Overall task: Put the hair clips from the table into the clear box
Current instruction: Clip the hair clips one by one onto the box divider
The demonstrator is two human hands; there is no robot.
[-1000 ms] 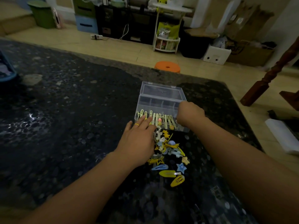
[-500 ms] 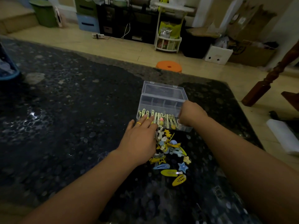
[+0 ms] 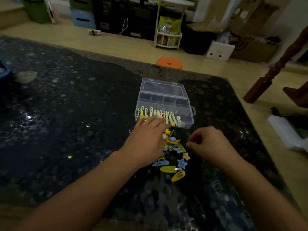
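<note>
Where clips lie, no legible writing.

One clear box (image 3: 166, 104) is seen, its lid open. Beside it, one blue star clip (image 3: 182, 163), one blue snap clip (image 3: 160, 163) and two yellow snap clips (image 3: 168, 169) are counted.
</note>
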